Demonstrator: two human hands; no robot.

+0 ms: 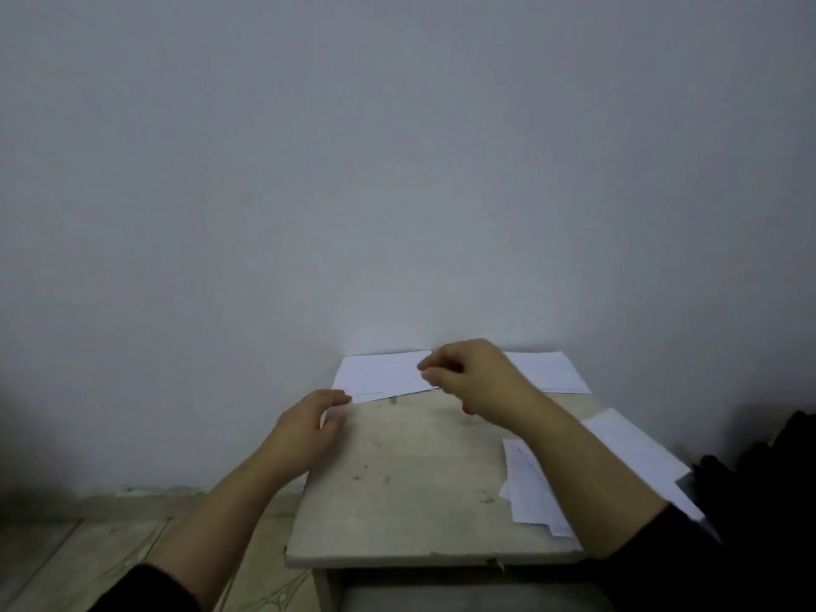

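A white paper sheet (379,373) lies at the far edge of a small worn table (410,470), against the wall. My right hand (477,382) hovers over the sheet with its fingers curled, and the fingertips pinch the sheet's right edge near the middle of the table's back. My left hand (309,430) is at the table's left side; its loosely curved fingertips touch the sheet's near left corner, with the thumb apart below. More white paper (547,371) shows behind my right hand.
A loose pile of white sheets (525,483) lies at the table's right side, partly under my right forearm. Something small and red (466,408) peeks out beneath my right wrist. A dark object (768,461) sits to the right. Tiled floor (88,549) lies to the left.
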